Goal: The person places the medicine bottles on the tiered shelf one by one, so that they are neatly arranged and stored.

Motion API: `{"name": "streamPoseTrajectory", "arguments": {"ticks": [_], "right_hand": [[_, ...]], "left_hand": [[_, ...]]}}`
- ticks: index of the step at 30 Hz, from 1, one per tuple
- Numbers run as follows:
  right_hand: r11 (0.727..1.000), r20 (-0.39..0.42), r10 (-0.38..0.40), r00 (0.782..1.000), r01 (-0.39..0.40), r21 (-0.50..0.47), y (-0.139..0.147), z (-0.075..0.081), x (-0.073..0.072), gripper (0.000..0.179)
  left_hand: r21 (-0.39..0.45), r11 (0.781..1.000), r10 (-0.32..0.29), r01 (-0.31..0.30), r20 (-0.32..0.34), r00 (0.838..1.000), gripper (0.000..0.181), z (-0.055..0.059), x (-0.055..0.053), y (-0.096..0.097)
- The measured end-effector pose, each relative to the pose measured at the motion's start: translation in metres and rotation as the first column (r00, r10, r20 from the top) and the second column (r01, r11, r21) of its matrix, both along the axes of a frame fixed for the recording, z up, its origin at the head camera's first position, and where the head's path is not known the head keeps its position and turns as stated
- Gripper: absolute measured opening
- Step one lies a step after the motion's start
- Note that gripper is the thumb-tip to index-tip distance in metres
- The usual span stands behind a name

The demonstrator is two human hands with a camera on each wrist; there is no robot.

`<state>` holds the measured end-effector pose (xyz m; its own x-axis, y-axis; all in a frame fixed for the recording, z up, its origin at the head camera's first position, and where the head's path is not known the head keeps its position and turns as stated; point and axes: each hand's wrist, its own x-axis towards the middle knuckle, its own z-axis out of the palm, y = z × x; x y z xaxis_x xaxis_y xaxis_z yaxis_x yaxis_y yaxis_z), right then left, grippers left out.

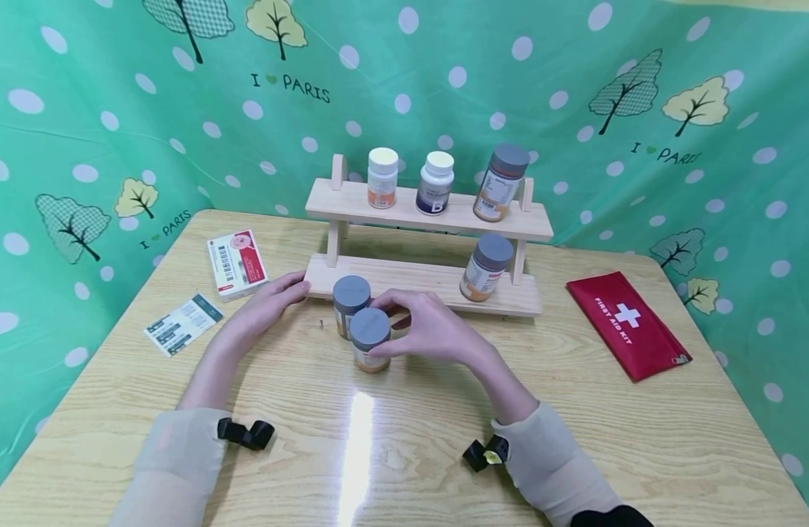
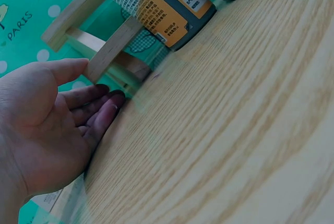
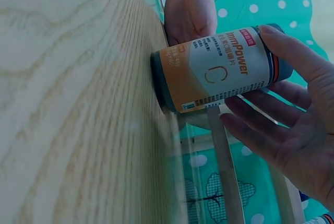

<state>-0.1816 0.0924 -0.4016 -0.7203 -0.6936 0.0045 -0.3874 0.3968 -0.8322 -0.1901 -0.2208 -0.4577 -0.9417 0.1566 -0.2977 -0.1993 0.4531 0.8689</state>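
Observation:
My right hand [image 1: 430,323] grips a brown bottle with a grey cap [image 1: 370,329] near its top, thumb on one side and fingers on the other. In the right wrist view this bottle [image 3: 214,72] has a white and orange label and stands upright on the table. Right behind it is a second grey-capped bottle [image 1: 351,293], in front of the two-tier wooden shelf [image 1: 404,272]. At the shelf's lower left end is my left hand [image 1: 272,301]. The left wrist view shows its thumb against the board end [image 2: 102,67], with the fingers [image 2: 102,117] curled beside it.
On the upper tier stand two white-capped bottles [image 1: 382,178] and a grey-capped one [image 1: 501,183]. Another grey-capped bottle [image 1: 486,268] sits on the lower tier's right. A medicine box [image 1: 237,263] and a printed card [image 1: 184,324] lie left, a red first aid pouch [image 1: 628,324] right.

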Motion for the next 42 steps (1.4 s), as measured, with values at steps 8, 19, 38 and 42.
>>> {"name": "streamPoseTrajectory", "arguments": {"ticks": [8,19,38,42], "right_hand": [[1.0,-0.029,-0.016,0.999,0.016,-0.007,0.009,0.006,-0.004,0.052],[0.994,-0.03,-0.087,0.996,0.085,-0.064,0.025,0.016,-0.007,0.053],[0.965,-0.012,-0.189,0.982,0.183,-0.189,0.037,0.023,-0.012,0.054],[0.955,-0.033,-0.223,0.974,0.212,-0.207,0.037,0.024,-0.013,0.052]], "left_hand": [[0.0,1.0,-0.004,0.004,-0.008,1.0,0.074,0.0,0.0,-0.001],[0.001,1.0,-0.006,0.006,-0.008,1.0,0.076,-0.002,-0.001,-0.002],[0.0,1.0,-0.013,0.013,-0.013,1.0,0.073,0.0,0.0,0.0],[0.004,1.0,-0.013,0.013,-0.014,1.0,0.073,0.0,0.0,0.0]]}}
